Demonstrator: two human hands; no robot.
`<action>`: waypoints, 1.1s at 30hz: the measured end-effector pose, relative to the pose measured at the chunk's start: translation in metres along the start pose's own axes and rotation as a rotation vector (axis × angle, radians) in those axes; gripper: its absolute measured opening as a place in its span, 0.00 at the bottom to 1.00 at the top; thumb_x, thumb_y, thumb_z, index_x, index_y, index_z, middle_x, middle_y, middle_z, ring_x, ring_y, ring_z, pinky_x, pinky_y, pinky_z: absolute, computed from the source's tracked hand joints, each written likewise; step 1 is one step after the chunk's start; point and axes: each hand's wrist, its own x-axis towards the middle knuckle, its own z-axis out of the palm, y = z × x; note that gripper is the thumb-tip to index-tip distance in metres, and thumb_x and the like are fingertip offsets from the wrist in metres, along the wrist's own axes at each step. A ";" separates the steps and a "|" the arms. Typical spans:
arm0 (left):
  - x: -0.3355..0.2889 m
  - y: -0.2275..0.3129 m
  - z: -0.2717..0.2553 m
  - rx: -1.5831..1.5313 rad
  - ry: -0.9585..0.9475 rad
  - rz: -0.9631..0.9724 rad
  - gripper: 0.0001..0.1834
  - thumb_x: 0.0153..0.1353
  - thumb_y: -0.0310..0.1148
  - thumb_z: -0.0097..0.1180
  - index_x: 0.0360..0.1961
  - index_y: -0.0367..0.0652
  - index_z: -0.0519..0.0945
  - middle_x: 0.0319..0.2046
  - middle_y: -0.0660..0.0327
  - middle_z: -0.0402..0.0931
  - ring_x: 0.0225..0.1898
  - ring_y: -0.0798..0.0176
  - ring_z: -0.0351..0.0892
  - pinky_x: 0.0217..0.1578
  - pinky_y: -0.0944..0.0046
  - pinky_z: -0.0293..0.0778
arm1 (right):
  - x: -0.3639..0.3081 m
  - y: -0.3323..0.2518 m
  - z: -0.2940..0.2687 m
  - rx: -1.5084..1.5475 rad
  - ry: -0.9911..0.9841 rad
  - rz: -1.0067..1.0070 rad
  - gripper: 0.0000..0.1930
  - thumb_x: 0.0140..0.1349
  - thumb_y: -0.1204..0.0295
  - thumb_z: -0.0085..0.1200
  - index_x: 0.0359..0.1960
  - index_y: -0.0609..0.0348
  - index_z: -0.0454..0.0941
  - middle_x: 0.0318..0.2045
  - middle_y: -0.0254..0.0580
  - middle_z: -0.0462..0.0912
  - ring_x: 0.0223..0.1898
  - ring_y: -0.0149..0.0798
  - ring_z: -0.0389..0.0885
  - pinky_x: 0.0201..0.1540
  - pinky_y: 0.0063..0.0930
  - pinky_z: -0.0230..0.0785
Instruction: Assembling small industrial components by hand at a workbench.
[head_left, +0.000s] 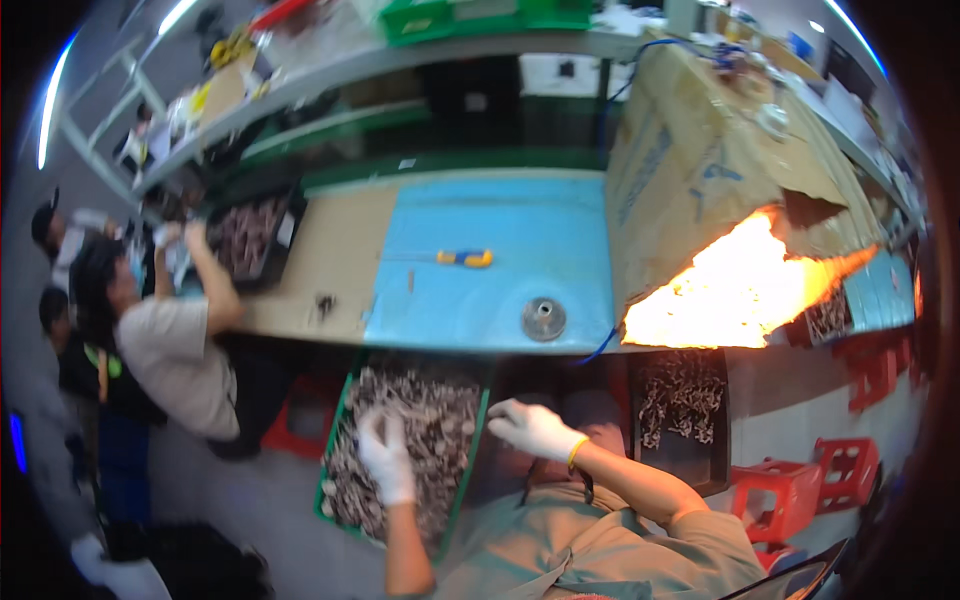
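My left hand (385,458), in a white glove, is over a green-rimmed crate (467,462) full of small greyish metal-looking parts (425,400). Its fingers look apart, slightly blurred, and I see nothing held in them. To the right of the crate, above my lap, is my right hand (527,428), also gloved in white. Its fingers are bent together at the tips; whatever they hold, if anything, is too small to make out. A yellow band circles that wrist.
A blue-topped workbench (480,220) spans the front, carrying a yellow-handled screwdriver (465,258) and a round metal piece (543,319). A cardboard box (680,150) glows brightly inside. Right are a dark tray (708,465) of parts and red stools (775,497). A co-worker (175,335) sits left.
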 end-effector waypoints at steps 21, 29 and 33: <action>0.020 -0.006 -0.034 0.690 0.030 0.073 0.24 0.77 0.46 0.60 0.61 0.36 0.84 0.58 0.45 0.85 0.59 0.43 0.82 0.62 0.47 0.74 | -0.098 0.125 -0.072 0.684 0.358 0.370 0.21 0.80 0.61 0.51 0.63 0.67 0.77 0.44 0.47 0.88 0.39 0.38 0.89 0.42 0.32 0.84; 0.140 -0.111 -0.058 1.218 -0.006 -0.102 0.23 0.65 0.46 0.63 0.39 0.31 0.88 0.36 0.35 0.85 0.40 0.29 0.85 0.45 0.39 0.79 | -0.116 0.131 -0.107 0.543 0.475 0.206 0.16 0.79 0.60 0.50 0.41 0.63 0.77 0.32 0.47 0.86 0.31 0.39 0.87 0.33 0.36 0.81; 0.136 -0.127 -0.093 1.342 -0.015 -0.059 0.23 0.71 0.46 0.56 0.46 0.35 0.89 0.40 0.40 0.88 0.44 0.35 0.87 0.47 0.41 0.80 | -0.164 0.029 -0.167 0.755 0.733 0.224 0.12 0.78 0.66 0.54 0.56 0.55 0.82 0.26 0.35 0.83 0.25 0.28 0.82 0.27 0.29 0.77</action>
